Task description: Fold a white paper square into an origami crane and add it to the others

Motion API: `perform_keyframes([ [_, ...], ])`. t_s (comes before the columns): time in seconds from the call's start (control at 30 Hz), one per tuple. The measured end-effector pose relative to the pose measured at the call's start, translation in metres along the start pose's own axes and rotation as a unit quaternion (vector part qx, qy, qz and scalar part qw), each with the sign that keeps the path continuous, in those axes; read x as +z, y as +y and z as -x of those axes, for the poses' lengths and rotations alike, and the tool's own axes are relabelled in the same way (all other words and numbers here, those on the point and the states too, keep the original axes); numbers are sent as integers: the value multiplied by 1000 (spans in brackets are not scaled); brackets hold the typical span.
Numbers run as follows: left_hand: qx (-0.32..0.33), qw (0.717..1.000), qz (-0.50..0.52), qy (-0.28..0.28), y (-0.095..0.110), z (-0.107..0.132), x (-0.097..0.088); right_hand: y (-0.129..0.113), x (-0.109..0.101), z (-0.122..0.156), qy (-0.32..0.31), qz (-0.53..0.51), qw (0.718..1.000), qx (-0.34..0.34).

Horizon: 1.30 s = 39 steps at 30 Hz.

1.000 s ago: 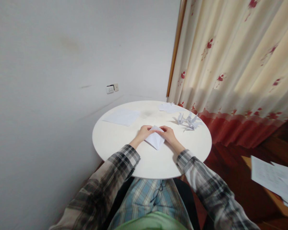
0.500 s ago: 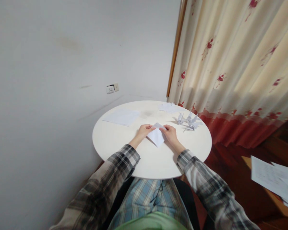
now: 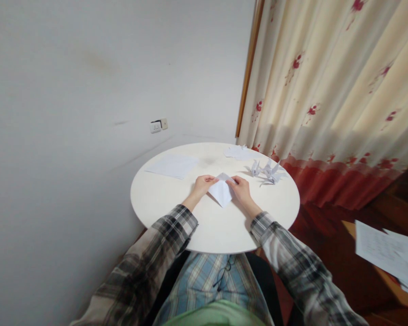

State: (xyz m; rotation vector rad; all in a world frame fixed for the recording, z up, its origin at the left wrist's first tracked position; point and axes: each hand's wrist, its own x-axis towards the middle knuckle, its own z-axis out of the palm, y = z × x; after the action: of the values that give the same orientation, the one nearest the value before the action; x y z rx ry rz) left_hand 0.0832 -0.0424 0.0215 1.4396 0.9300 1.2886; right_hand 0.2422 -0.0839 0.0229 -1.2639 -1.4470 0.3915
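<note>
A folded piece of white paper [image 3: 221,194] lies over the middle of the round white table [image 3: 221,235], one corner pointing toward me. My left hand [image 3: 204,184] pinches its left side near the top. On the right side, my right hand [image 3: 240,188] grips the paper the same way, thumb on top. A crease runs down the paper's middle, and its far part looks bent up and shaded. The fingertips under the paper are hidden.
Folded paper cranes [image 3: 271,173] stand at the table's right. White sheets [image 3: 172,165] lie at the far left, and more paper [image 3: 237,152] lies at the back. Beyond are a wall socket [image 3: 155,127] and a curtain [image 3: 313,90]. Written sheets [image 3: 387,251] rest on a box at right.
The paper's far flap shows a little more shaded surface between my hands. Both hands keep their hold and have barely moved.
</note>
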Motion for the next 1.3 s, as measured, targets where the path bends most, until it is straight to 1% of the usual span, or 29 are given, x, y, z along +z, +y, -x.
perform_keyframes([
  [0.13,1,1000,15,-5,2,2,1,1,0,0,11,-7,1000,-3],
  [0.23,3,1000,13,9,4,4,1,2,1,0,21,-14,1000,1],
  [0.37,2,1000,1,26,6,6,1,3,2,-1,19,-21,1000,2],
  [0.57,12,1000,20,19,4,4,0,2,1,-1,33,-21,999,2],
  [0.8,22,999,-2,44,2,2,-1,2,1,-1,31,-30,999,9],
  [0.9,22,999,3,39,4,3,-1,2,0,-1,35,-31,999,9],
  [1.07,8,1000,10,21,7,5,0,-1,-2,-1,63,-35,997,16],
  [1.3,19,999,6,42,3,3,0,-4,-2,0,58,-26,998,20],
])
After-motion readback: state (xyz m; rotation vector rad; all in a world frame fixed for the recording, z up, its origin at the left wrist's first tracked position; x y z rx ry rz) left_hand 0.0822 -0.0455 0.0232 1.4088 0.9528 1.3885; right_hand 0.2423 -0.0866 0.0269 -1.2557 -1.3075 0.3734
